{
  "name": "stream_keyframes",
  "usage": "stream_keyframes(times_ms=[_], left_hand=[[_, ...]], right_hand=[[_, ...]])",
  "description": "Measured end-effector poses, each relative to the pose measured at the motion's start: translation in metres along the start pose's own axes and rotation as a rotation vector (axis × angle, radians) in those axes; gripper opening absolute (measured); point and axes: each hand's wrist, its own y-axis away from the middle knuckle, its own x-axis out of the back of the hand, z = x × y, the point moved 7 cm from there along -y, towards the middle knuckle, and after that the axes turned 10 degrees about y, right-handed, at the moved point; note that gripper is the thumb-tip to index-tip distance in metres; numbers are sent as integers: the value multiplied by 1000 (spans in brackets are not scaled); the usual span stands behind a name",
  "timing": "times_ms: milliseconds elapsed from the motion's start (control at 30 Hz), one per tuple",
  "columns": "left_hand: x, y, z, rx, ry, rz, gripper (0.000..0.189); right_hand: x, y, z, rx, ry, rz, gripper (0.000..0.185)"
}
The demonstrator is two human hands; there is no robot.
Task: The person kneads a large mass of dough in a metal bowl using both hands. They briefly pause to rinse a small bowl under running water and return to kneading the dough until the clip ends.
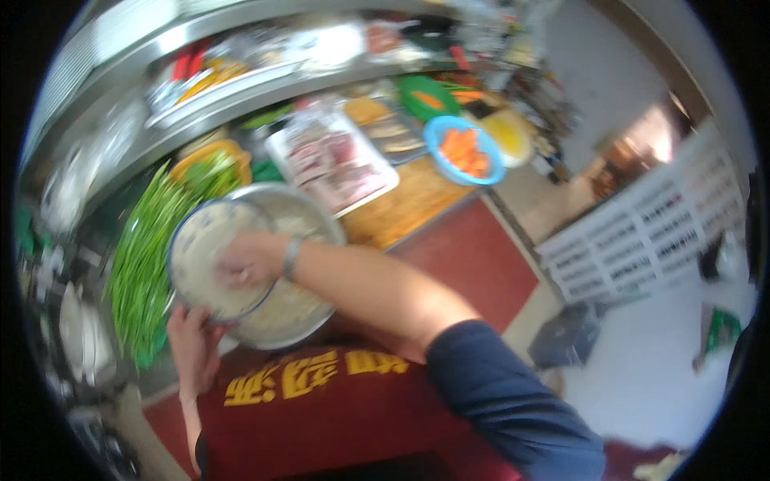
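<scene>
My left hand (195,343) grips the near rim of a white bowl with a blue edge (201,240), tilted over a large metal basin (334,225). Inside the bowl is my right hand (249,261), with a band on its wrist; its fingers are blurred, and whether they hold anything is unclear. A pale, lumpy mixture (286,315) lies in the basin, partly hidden by the bowl and my right forearm.
Long green stalks (141,264) and a yellow basket of leafy greens (240,156) lie left. Beyond the basin are a white tray of raw meat (382,180), a wooden board (409,204) and a blue bowl of carrot pieces (493,171). A metal shelf (204,93) runs behind.
</scene>
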Motion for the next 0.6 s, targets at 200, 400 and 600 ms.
stream_keyframes(times_ms=[200,400,600], left_hand=[[29,9,-2,107,127,265,20],[63,34,8,112,77,468,26],[96,67,23,-30,213,665,26]], right_hand=[[15,-13,42,-968,-1231,-238,25],[60,-41,26,-1145,-1033,-315,24],[42,-49,76,-1150,-899,-186,15]])
